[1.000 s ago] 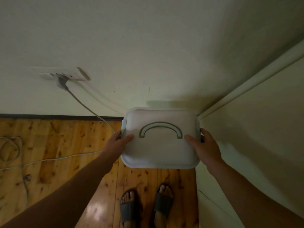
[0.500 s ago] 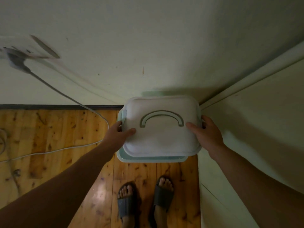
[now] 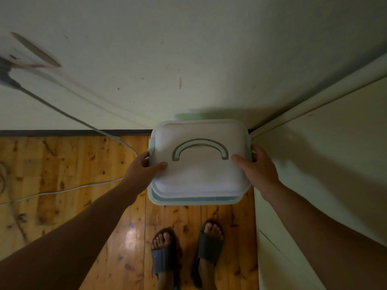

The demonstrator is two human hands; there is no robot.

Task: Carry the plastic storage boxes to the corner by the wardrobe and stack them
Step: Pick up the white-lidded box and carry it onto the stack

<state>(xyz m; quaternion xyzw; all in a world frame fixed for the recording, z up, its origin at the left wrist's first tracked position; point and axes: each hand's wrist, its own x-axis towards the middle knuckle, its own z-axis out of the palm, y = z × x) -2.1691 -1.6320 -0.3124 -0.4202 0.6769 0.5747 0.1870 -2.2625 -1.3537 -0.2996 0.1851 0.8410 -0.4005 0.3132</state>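
A white plastic storage box [image 3: 199, 176] with a grey arched handle in its lid is held in the corner between wall and wardrobe. My left hand [image 3: 144, 171] grips its left side, thumb on the lid. Gripping the right side in the same way is my right hand [image 3: 256, 171]. Under it, the pale green rim of a second box [image 3: 194, 200] shows along the front edge; whether the two touch cannot be told.
The wardrobe [image 3: 326, 164] fills the right side, the wall [image 3: 188, 59] stands ahead. A socket with a plug [image 3: 8, 78] and its cable [image 3: 62, 191] run over the wooden floor [image 3: 69, 164] on the left. My sandalled feet [image 3: 186, 252] stand just behind the boxes.
The held box has moved forward into the corner and lower; a second box's green rim has come into view beneath it. Both hands keep their grip.
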